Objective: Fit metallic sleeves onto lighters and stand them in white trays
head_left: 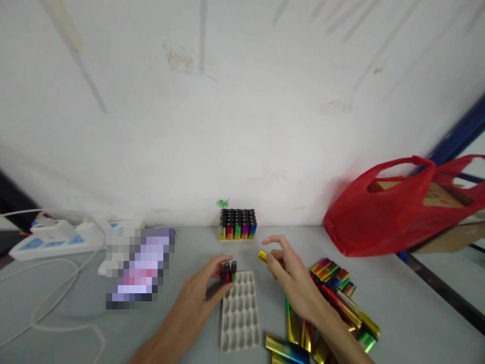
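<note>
A white tray with many empty slots lies on the grey table in front of me. Two lighters with black tops stand in its far left corner. My left hand curls around them, fingertips touching them. My right hand hovers right of the tray's far end and pinches a shiny yellow lighter between thumb and fingers. Below my right forearm lies a heap of glossy rainbow-coloured lighters. A full tray of upright lighters stands by the wall.
A red plastic bag around a cardboard box sits at the right against the wall. White power strips and a looping cable lie at the left. A blurred-out flat object rests left of my left hand.
</note>
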`<state>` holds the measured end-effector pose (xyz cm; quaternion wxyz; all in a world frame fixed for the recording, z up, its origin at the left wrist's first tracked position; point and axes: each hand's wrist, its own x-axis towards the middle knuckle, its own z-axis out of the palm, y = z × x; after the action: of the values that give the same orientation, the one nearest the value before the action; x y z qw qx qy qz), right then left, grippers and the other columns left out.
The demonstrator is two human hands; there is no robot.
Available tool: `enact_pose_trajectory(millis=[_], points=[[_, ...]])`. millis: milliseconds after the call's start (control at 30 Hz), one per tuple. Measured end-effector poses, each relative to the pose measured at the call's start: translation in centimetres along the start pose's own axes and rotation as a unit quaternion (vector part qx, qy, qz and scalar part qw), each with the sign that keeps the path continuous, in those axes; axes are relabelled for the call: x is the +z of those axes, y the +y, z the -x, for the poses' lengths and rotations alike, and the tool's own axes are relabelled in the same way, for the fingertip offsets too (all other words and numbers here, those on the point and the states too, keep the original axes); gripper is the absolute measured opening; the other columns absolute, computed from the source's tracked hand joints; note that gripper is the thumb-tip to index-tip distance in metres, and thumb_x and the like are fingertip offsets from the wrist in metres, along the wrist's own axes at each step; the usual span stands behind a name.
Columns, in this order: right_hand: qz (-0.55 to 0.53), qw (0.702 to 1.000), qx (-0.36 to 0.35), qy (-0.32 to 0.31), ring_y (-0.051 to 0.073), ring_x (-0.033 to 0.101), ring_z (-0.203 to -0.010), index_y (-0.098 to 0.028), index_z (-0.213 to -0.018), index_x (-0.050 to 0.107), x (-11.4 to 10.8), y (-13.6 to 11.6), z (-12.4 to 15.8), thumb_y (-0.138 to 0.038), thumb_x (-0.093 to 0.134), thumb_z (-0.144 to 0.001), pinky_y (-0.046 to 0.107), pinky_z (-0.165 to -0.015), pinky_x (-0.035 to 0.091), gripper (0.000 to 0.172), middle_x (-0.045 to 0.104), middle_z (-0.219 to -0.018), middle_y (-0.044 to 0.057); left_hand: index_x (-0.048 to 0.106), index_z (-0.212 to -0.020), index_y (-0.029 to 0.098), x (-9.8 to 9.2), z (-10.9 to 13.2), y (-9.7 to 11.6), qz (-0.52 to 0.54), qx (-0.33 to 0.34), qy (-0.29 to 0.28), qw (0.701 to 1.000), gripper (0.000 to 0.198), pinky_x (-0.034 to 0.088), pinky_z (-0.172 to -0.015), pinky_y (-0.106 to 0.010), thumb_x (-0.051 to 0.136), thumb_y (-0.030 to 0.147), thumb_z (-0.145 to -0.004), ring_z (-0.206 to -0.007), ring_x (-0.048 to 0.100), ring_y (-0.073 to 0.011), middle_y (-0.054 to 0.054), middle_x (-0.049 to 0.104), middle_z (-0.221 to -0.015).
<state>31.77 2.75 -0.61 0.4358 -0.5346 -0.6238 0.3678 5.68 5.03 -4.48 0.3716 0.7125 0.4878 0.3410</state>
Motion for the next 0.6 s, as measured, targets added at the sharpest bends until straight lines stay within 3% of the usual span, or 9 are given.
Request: enact_pose_trajectory(millis=[100,200,333,500,600], points=[[-0.059,0.998,0.000,0.013,0.018,0.052,-0.072,-0.024,-0.114,0.063,0.6,0.2,0.0,-0.043,0.065,-0.108,0.028,-0.066,0.038,0.019,0.057,-0.077,-0.006,0.073,-0.140,0.035,0.0,0.0,-0.1,0.000,0.005,-0.004,1.000,0.045,0.064,-0.106,-0.042,0.072,0.041,-0.096,-0.118,0.084,-0.0295,-0.001,0.088,-0.125],[-0.085,0.996,0.011,0.036,0.017,0.053,-0.068,-0.021,-0.104,0.070,0.9,0.4,-0.5,-0.050,0.076,-0.102,0.029,-0.062,0.038,0.029,0.064,-0.079,-0.002,0.073,-0.141,0.035,0.0,0.0,-0.3,-0.004,0.005,-0.001,1.000,0.046,0.066,-0.101,-0.041,0.073,0.042,-0.096,-0.118,0.084,-0.0300,-0.002,0.089,-0.124],[-0.105,0.993,0.032,0.048,0.016,0.045,-0.062,-0.019,-0.099,0.076,1.0,1.2,-0.9,-0.064,0.079,-0.100,0.030,-0.059,0.034,0.045,0.057,-0.070,-0.003,0.074,-0.140,0.034,0.0,0.0,-0.2,0.003,-0.003,-0.009,1.000,0.046,0.068,-0.087,-0.038,0.072,0.042,-0.096,-0.117,0.084,-0.0307,-0.003,0.088,-0.126],[-0.079,0.995,0.010,0.062,0.022,0.058,-0.082,-0.022,-0.086,0.068,1.1,1.3,-0.2,-0.071,0.058,-0.112,0.034,-0.077,0.046,0.057,0.061,-0.082,0.001,0.073,-0.141,0.035,0.0,0.0,-0.1,0.003,0.010,-0.007,1.000,0.044,0.065,-0.105,-0.042,0.072,0.041,-0.097,-0.117,0.084,-0.0292,-0.001,0.088,-0.126],[-0.138,0.990,0.007,0.013,0.021,0.061,-0.081,-0.023,-0.090,0.065,1.6,0.5,0.1,-0.071,0.054,-0.114,0.034,-0.080,0.048,0.055,0.063,-0.082,0.001,0.073,-0.142,0.035,0.0,0.0,-0.3,0.002,0.010,-0.007,1.000,0.044,0.064,-0.106,-0.042,0.071,0.040,-0.098,-0.118,0.083,-0.0290,-0.002,0.087,-0.126]])
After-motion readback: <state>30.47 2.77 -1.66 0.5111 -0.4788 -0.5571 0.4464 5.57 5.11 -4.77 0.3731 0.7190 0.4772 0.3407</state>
